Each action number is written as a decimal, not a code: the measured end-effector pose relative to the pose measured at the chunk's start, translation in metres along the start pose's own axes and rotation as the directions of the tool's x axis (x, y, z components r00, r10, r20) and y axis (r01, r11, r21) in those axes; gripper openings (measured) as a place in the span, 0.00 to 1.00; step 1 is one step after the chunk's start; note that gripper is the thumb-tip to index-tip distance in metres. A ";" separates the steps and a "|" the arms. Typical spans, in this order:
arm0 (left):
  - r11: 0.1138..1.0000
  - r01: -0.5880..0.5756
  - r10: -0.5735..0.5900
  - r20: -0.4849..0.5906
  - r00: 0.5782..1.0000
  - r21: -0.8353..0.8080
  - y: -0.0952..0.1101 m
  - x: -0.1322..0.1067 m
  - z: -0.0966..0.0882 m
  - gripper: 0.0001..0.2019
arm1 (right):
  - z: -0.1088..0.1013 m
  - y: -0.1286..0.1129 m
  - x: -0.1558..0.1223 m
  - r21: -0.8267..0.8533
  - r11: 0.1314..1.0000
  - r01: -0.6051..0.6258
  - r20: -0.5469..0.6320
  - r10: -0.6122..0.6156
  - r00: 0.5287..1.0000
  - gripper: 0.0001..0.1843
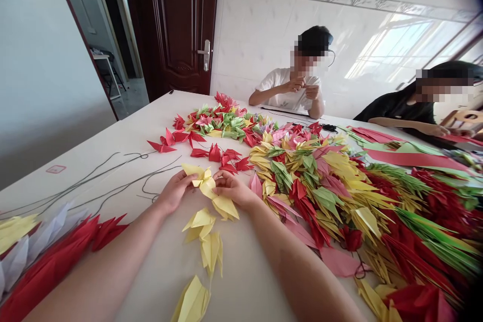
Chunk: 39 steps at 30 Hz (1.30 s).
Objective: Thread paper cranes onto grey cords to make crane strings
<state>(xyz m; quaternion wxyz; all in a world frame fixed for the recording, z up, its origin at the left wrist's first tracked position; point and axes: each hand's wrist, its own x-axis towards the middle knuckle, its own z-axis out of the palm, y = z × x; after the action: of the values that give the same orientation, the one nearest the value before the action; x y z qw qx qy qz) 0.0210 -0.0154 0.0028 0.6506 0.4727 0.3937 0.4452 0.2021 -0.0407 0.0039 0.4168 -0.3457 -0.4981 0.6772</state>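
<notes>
Between my two hands is a yellow folded-paper crane (204, 179), its paper wings spread. My left hand (175, 190) pinches its left side, thumb and fingers closed on the paper. My right hand (232, 187) grips the right side, near another yellow paper piece that hangs just below. From there a string of yellow paper cranes (211, 251) runs down the table toward me. Whether the crane I hold is joined to that string is hidden by my fingers.
A large heap of red, green, yellow and pink paper cranes (313, 171) covers the table's right side. Black cords (113, 171) lie at left, above red and white folded paper (49, 256). Two people (298, 85) sit across, one handling something small, beside coloured paper strips (411, 158).
</notes>
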 end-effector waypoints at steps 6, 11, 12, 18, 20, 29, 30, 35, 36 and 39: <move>0.985 -0.022 0.024 -0.011 1.000 0.169 0.003 -0.006 0.005 0.14 | -0.003 -0.002 -0.002 -0.088 0.981 -0.175 0.150 0.186 0.971 0.23; 0.944 -0.108 0.135 -0.066 0.989 0.313 -0.001 -0.005 0.009 0.14 | 0.003 0.002 0.001 -0.054 0.990 -0.134 -0.073 0.129 0.989 0.17; 0.938 -0.124 0.155 -0.072 0.985 0.324 -0.002 -0.005 0.009 0.14 | 0.004 0.002 0.002 -0.027 0.991 -0.129 -0.088 0.126 0.988 0.17; 0.880 -0.110 0.231 -0.215 0.949 0.463 -0.003 -0.002 0.005 0.15 | -0.002 0.005 0.003 0.123 0.989 -0.087 -0.076 0.097 0.992 0.18; 0.873 -0.115 0.238 -0.209 0.949 0.473 -0.004 -0.001 0.004 0.15 | -0.006 0.005 0.003 0.078 0.992 -0.097 0.001 0.097 0.995 0.19; 0.838 -0.137 0.237 -0.126 0.963 0.528 -0.008 0.001 0.003 0.15 | -0.004 0.005 0.002 -0.103 0.994 -0.042 0.162 0.059 0.985 0.19; 0.831 -0.137 0.237 -0.121 0.964 0.539 -0.008 0.000 0.003 0.15 | -0.002 0.003 0.002 -0.138 0.990 -0.036 0.176 0.060 0.983 0.19; 0.813 -0.095 0.203 -0.128 0.971 0.574 -0.006 -0.002 0.005 0.17 | 0.004 -0.004 0.000 -0.208 0.977 -0.037 0.191 0.078 0.978 0.20; 0.812 -0.087 0.195 -0.127 0.973 0.576 -0.005 -0.003 0.006 0.17 | 0.005 -0.004 0.000 -0.206 0.978 -0.042 0.183 0.081 0.980 0.20; 0.811 -0.079 0.181 -0.121 0.976 0.579 -0.003 -0.005 0.007 0.18 | 0.006 -0.005 -0.001 -0.207 0.977 -0.048 0.151 0.081 0.985 0.21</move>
<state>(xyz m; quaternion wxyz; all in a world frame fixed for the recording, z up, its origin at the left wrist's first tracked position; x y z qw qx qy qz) 0.0267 -0.0228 0.0023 0.4109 0.6319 0.5297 0.3889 0.1988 -0.0432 0.0101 0.3160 -0.3473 -0.5847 0.6615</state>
